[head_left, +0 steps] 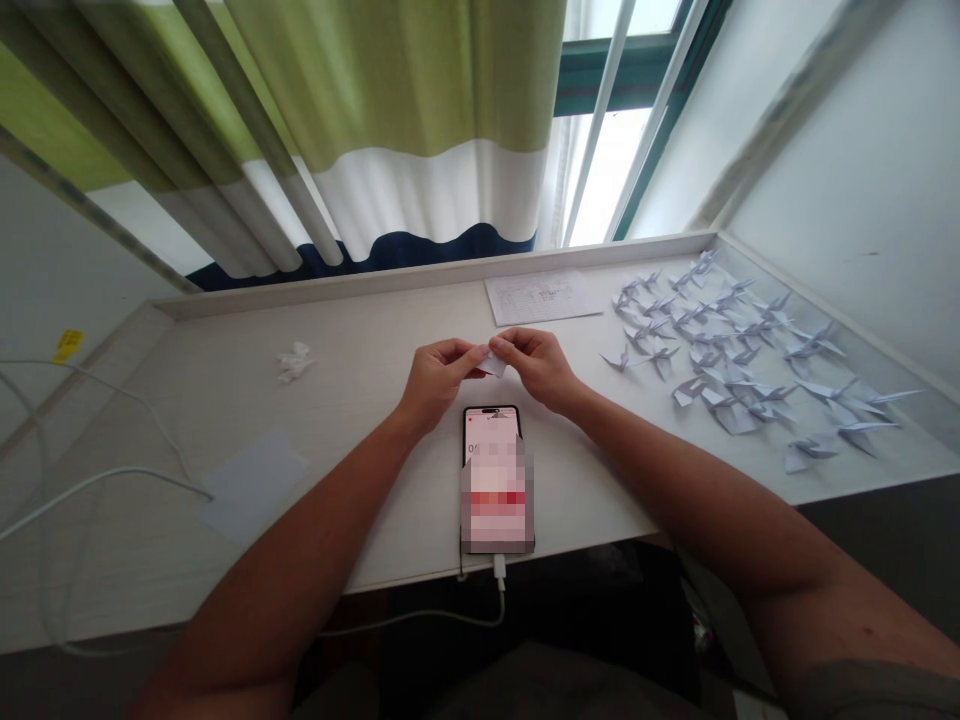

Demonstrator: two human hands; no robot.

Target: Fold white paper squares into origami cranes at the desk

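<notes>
Between my two hands is a small folded piece of white paper [493, 366], held just above the desk. My left hand [444, 372] pinches its left side between thumb and fingers. On the other side, my right hand [535, 364] grips the paper's upper right edge, and the thumbs almost meet. Fingers cover much of the paper, so its full folded shape is hidden. Directly below the hands lies a phone [495, 480] with a lit, partly blurred screen. Several folded white paper cranes [724, 345] are spread over the right side of the desk.
A printed sheet [543, 297] lies near the desk's back ledge. Crumpled tissue [295, 362] and a flat white paper [251, 485] are on the left. White cables [105, 478] cross the left side, and a charging cable [500, 580] hangs off the front edge. Curtains [420, 100] hang behind.
</notes>
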